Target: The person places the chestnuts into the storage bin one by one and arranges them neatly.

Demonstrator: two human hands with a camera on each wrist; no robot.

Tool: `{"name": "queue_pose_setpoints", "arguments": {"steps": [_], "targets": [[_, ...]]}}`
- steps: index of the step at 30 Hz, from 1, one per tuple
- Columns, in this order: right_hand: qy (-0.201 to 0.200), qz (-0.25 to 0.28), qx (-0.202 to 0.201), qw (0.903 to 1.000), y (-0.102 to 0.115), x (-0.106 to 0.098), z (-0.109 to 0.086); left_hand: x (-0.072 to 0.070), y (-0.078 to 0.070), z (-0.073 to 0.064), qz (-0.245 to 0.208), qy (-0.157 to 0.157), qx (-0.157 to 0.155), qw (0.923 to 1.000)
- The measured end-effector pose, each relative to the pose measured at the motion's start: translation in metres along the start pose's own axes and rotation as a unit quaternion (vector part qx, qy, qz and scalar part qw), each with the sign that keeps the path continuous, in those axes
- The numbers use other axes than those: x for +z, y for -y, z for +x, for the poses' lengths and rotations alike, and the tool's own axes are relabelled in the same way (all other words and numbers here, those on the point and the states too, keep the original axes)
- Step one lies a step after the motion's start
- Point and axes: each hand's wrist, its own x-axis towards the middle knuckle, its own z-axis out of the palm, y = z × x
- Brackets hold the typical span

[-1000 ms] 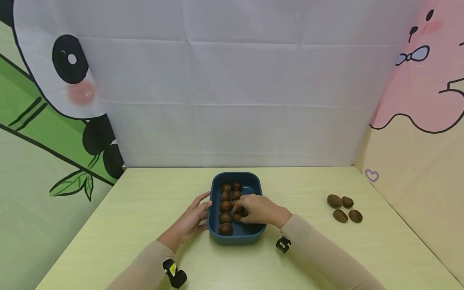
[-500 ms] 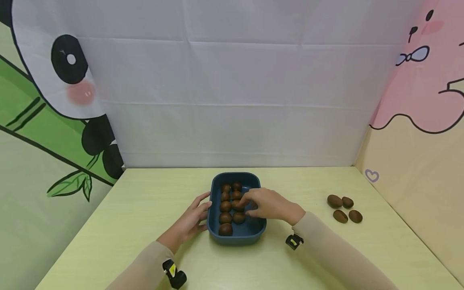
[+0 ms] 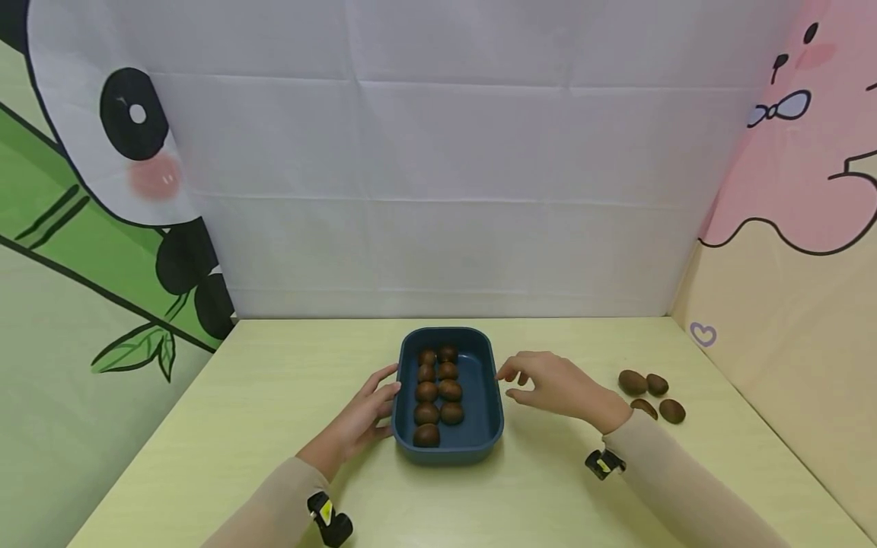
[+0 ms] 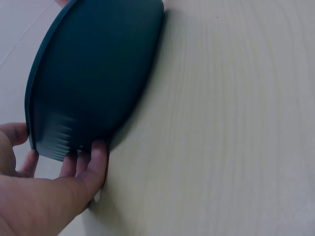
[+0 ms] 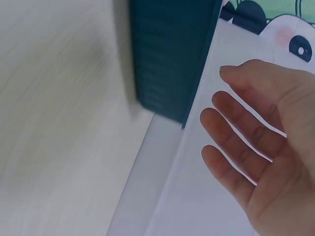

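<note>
This looks like a small tabletop recording setup, judging by the pale wood-grain table (image 3: 274, 396), the creased white backdrop (image 3: 459, 160) behind it, the side walls (image 3: 68, 426) printed with a cartoon panda (image 3: 130, 171), bamboo (image 3: 44, 179) and a bow-tied pink cartoon animal (image 3: 795, 175), and the wrist-worn black cameras (image 3: 331, 520).

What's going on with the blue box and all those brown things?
Somebody seems to be lining up brown, nut-like pieces in a blue tray. Their left grip rests against the tray's left side. Their right grip holds nothing and is beside the tray's right edge. Nine pieces lie in two rows, five and four; four loose ones lie on the table to the right.
</note>
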Motion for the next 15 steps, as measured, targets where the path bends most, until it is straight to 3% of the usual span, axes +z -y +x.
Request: {"name": "queue_pose_setpoints", "arguments": {"steps": [8,15], "targets": [[-0.015,0.005,0.081,0.9966,-0.037,-0.009,-0.045,0.001,0.0,-0.001,-0.002,-0.003,-0.001,1.0],[-0.031,0.016,0.153,0.9876,-0.067,-0.016,-0.089,0.001,-0.001,0.0,-0.001,-0.005,0.0,1.0]]}}
